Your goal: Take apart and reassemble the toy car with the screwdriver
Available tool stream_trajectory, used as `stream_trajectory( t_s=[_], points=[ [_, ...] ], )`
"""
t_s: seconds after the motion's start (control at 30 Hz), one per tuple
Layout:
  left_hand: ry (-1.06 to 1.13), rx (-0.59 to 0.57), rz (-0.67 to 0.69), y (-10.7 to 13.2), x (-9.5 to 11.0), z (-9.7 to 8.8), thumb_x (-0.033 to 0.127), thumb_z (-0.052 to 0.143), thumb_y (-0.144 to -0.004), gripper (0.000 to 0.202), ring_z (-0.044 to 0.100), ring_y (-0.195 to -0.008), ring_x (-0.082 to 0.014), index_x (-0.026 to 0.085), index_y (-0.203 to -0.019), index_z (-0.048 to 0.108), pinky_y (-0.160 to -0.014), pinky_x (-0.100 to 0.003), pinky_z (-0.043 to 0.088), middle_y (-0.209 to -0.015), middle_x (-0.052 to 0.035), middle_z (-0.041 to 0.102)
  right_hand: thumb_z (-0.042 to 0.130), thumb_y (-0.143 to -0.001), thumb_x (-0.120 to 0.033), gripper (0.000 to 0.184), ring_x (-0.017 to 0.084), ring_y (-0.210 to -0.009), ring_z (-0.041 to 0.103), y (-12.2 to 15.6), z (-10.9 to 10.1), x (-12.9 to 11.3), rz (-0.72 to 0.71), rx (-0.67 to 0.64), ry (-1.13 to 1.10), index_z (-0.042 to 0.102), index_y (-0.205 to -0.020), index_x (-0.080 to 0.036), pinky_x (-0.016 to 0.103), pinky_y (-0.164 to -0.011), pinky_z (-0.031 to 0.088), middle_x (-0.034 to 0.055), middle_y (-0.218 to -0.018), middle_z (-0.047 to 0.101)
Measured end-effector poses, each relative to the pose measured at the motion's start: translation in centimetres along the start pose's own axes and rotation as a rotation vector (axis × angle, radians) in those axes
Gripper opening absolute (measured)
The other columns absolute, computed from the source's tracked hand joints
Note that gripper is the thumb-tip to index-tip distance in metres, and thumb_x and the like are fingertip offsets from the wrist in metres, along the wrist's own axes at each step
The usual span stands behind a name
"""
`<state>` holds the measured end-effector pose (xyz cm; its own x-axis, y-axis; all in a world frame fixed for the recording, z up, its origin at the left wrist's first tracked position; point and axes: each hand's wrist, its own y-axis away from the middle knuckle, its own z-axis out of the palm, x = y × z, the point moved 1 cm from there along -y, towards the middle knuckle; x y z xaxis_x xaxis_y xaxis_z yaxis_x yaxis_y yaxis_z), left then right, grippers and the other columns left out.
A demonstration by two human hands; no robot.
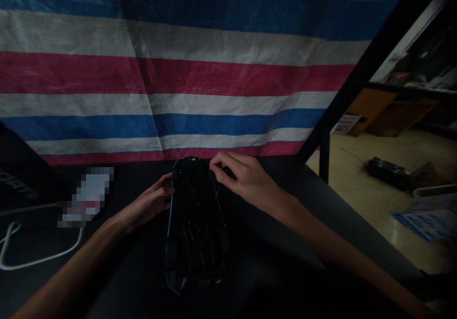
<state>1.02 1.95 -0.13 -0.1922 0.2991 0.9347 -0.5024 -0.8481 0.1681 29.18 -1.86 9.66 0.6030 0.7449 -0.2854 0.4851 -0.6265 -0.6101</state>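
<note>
A black toy car (196, 219) lies lengthwise on the dark tabletop, its details largely lost in the gloom. It shows a tiny red spot near the middle and a pale round spot at its far end. My left hand (157, 197) is against the car's far left side, gripping it, with the fingertips partly hidden. At the car's far right corner, my right hand (237, 171) has its thumb and curled index finger close together in a pinch. Whatever lies between those fingertips is too dark and small to make out.
A striped woven plastic sheet (221, 78) hangs behind the table (285, 219). To the left are a blurred-out phone-like object (89, 193), a white cable (43, 263) and a dark box with lettering (21, 181). A black frame post (357, 90) slants up on the right.
</note>
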Motion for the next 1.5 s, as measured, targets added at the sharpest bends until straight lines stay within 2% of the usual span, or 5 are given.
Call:
stream_trajectory(
  t_s=[0.2,0.4,0.87,1.07,1.5],
  points=[
    [0.03,0.042,-0.013,0.2,-0.2,0.0,0.023,0.069,-0.089,0.052,0.067,-0.119,-0.0281,0.027,-0.139,0.055,-0.1,-0.039,0.051,-0.133,-0.0077,0.07,0.038,-0.106,-0.037,0.034,0.017,-0.06,0.056,-1.3,-0.3,-0.1,0.271,-0.177,0.407,0.066,-0.1,-0.02,0.032,-0.058,0.025,0.0039,-0.072,0.067],
    [0.059,0.018,0.0,0.2,-0.2,0.1,0.025,0.072,-0.087,0.051,0.071,-0.107,-0.025,0.028,-0.136,0.057,-0.095,-0.038,0.052,-0.127,-0.0068,0.072,0.049,-0.101,-0.03,0.017,0.013,-0.07,0.06,-0.9,-1.3,0.3,0.137,-0.27,0.075,0.061,-0.11,-0.021,0.028,-0.065,0.034,-0.0005,-0.086,0.068],
    [-0.01,0.038,-0.031,0.0,-0.2,-0.2,0.027,0.067,-0.092,0.058,0.067,-0.121,-0.0297,0.028,-0.148,0.05,-0.101,-0.041,0.051,-0.133,-0.0096,0.071,0.043,-0.107,-0.043,0.034,0.015,-0.055,0.053,-0.4,-1.7,-1.0,0.12,-0.222,0.308,0.07,-0.101,-0.023,0.032,-0.057,0.024,-0.0018,-0.062,0.061],
    [0.022,-0.001,-0.028,-0.2,-0.5,-0.5,0.027,0.064,-0.094,0.059,0.07,-0.115,-0.0301,0.03,-0.15,0.047,-0.099,-0.043,0.053,-0.129,-0.0097,0.073,0.053,-0.095,-0.023,0.023,0.017,-0.082,0.063,-0.3,-1.7,-1.7,0.068,-0.227,0.164,0.063,-0.116,-0.019,0.031,-0.075,0.039,0.0038,-0.099,0.073],
    [-0.056,0.014,-0.016,0.0,-0.3,-0.5,0.029,0.061,-0.096,0.057,0.062,-0.13,-0.0337,0.03,-0.151,0.047,-0.106,-0.045,0.051,-0.147,-0.0109,0.064,0.043,-0.107,-0.028,0.025,0.017,-0.083,0.062,-0.3,-2.6,-1.4,-0.042,-0.308,0.19,0.065,-0.115,-0.02,0.031,-0.076,0.039,0.0035,-0.094,0.071]
  ],
)
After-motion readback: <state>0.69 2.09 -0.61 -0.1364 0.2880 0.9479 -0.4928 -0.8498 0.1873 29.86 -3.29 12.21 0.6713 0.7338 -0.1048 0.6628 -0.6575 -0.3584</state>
